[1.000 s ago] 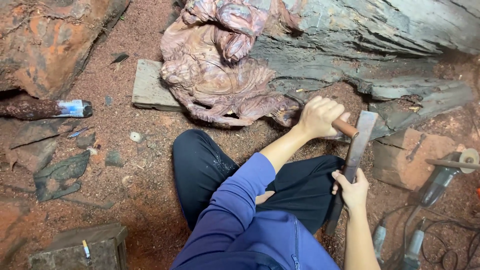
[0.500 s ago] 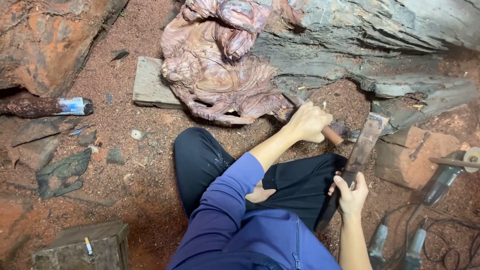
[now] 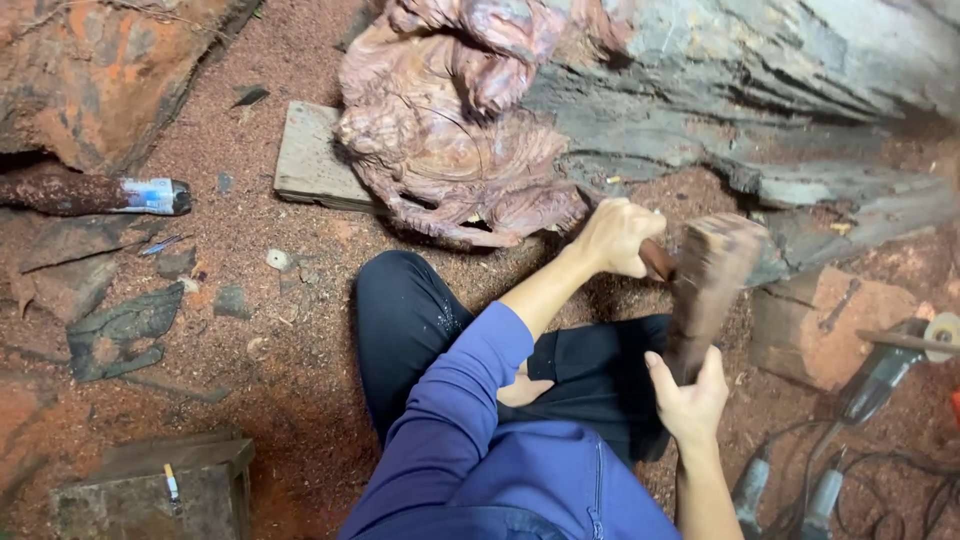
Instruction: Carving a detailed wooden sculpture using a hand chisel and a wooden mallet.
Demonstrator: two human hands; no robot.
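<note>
This is a rough woodcarving workshop, worked at floor level. The ground is packed with reddish sawdust and chips (image 3: 300, 330) all around the seated person. Just beyond the left hand (image 3: 618, 236) stands a half-carved reddish wood sculpture (image 3: 450, 130) resting on a flat board (image 3: 310, 160), with a big grey weathered log (image 3: 760, 110) behind it. The right hand (image 3: 690, 400) holds a wooden mallet (image 3: 712, 280). To the right of that hand lie an angle grinder (image 3: 890, 365) and other corded power tools (image 3: 790, 490) beside a raw wood block (image 3: 820, 330). Far left of both hands sit bark scraps (image 3: 115, 335) and a rough red trunk (image 3: 100, 70).
</note>
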